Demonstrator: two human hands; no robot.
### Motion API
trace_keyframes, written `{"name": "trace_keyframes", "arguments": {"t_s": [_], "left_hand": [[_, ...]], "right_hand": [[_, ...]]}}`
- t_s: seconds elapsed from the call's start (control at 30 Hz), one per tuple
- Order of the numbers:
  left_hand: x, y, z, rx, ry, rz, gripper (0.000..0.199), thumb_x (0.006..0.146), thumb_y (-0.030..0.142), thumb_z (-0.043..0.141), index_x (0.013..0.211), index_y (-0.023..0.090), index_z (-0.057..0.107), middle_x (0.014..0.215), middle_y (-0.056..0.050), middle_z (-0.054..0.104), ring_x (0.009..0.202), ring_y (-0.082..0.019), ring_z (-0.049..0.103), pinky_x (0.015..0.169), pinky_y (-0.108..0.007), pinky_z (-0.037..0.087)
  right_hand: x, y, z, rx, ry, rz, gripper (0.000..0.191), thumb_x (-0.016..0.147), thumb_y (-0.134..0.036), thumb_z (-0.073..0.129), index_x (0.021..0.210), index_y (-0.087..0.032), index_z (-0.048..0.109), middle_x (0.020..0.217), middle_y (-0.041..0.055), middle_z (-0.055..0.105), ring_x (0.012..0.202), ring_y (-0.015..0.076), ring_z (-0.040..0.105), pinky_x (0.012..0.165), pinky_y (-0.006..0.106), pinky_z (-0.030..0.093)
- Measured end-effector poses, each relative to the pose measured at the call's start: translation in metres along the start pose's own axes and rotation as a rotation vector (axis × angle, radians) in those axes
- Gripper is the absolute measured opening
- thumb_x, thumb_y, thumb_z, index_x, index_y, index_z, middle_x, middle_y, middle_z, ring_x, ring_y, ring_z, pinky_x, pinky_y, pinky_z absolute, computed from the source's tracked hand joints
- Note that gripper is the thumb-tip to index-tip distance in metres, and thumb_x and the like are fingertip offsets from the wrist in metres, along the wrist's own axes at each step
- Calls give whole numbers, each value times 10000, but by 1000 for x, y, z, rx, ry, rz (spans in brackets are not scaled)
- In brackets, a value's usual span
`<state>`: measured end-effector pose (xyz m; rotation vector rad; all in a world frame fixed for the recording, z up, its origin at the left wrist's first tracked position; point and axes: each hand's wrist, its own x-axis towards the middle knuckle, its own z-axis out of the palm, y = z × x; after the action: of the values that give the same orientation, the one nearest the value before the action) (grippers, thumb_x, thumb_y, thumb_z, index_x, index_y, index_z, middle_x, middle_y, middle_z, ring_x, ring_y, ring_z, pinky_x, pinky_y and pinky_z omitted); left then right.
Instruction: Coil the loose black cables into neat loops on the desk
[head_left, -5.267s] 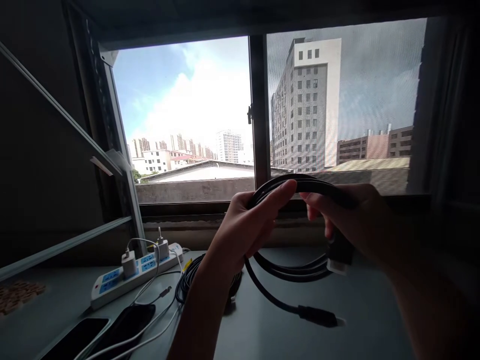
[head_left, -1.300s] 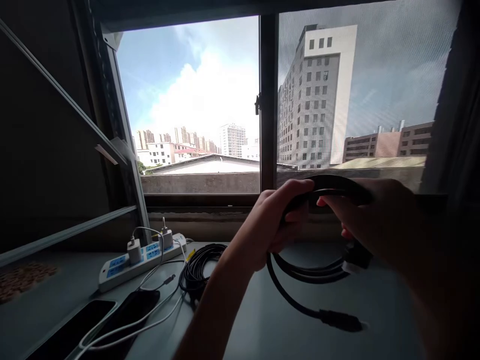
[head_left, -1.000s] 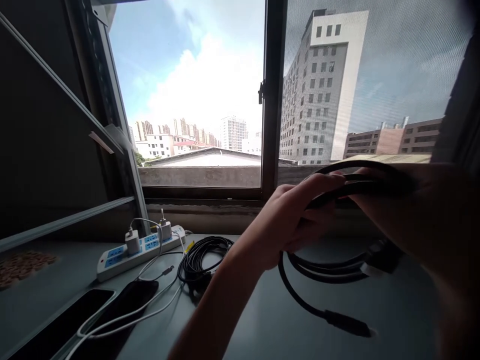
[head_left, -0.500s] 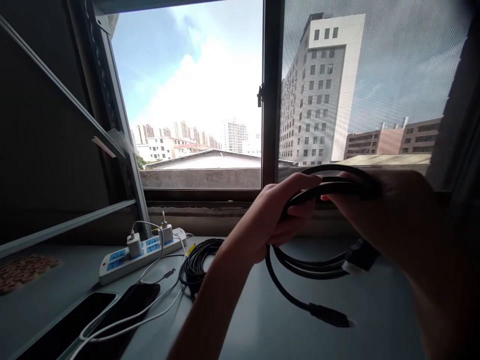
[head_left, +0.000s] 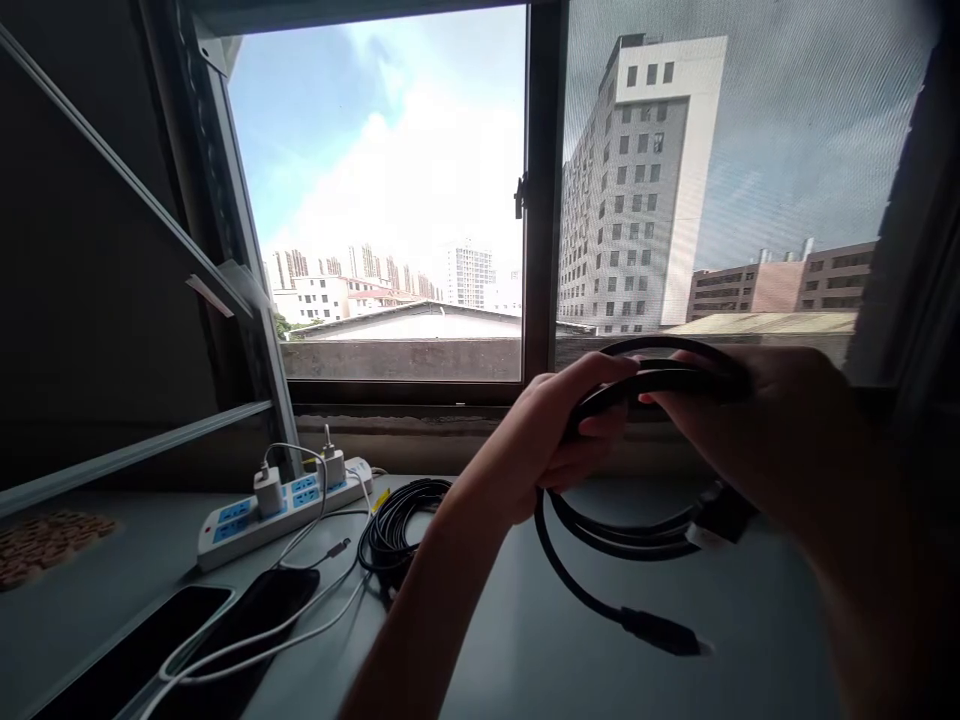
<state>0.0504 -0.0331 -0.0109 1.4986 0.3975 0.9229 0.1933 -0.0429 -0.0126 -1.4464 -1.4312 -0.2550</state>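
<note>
A coiled black cable point(head_left: 626, 547) is held up above the table between both hands. My left hand point(head_left: 574, 420) is closed around its loops, thumb lying along the top. My right hand point(head_left: 772, 430), dark and partly in shadow, grips the same loops from the other side; most of its fingers are hidden. From the coil hangs one loose end with a slim plug point(head_left: 664, 632), its tip pale. Just under my right hand sits the other connector point(head_left: 724, 515), wider and dark with a light end, its exact kind unclear.
A second black cable coil point(head_left: 397, 525) lies beside my left forearm. Further left are a white power strip point(head_left: 289, 505) with two chargers, a white charging cable point(head_left: 292, 640) and two dark phone-like slabs point(head_left: 255, 635). Behind the table is a window point(head_left: 544, 200); a metal frame point(head_left: 135, 455) stands left.
Both hands have shifted very slightly down, and the right a little leftward, still holding the cable. The camera view has tilted a touch. Things on the table lie as before.
</note>
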Motion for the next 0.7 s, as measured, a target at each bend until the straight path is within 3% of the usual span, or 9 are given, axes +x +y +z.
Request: {"name": "trace_keyframes", "arguments": {"t_s": [0.3,0.5,0.6,0.7], "left_hand": [[16,-13,-7,-99,-80,-64,384,802,354,414,480,186,289,346,89,172,288,-19,128,308,-203,47],[42,-46,-21,-242,-127,-151,379,777,358,416,467,192,273,342,81,151,280,-35,150,318,-219,73],[51,-59,-18,-316,-119,-192,382,775,373,395,462,191,274,332,78,144,275,-36,144,327,-226,52],[49,-59,-9,-316,-113,-154,392,782,375,381,457,190,261,330,75,147,272,-33,143,329,-221,50]], "right_hand": [[4,4,0,-145,-94,57,247,653,-427,459,581,-204,536,516,19,541,479,166,503,418,248,319],[10,13,5,-377,-291,117,216,689,-419,452,636,-238,557,573,24,572,522,191,524,458,275,345],[14,22,5,-396,-277,43,178,675,-386,486,712,-246,590,632,23,598,562,188,542,474,267,347],[18,31,0,-345,-236,-16,209,653,-422,528,698,-241,622,641,23,610,584,184,552,487,260,349]]}}
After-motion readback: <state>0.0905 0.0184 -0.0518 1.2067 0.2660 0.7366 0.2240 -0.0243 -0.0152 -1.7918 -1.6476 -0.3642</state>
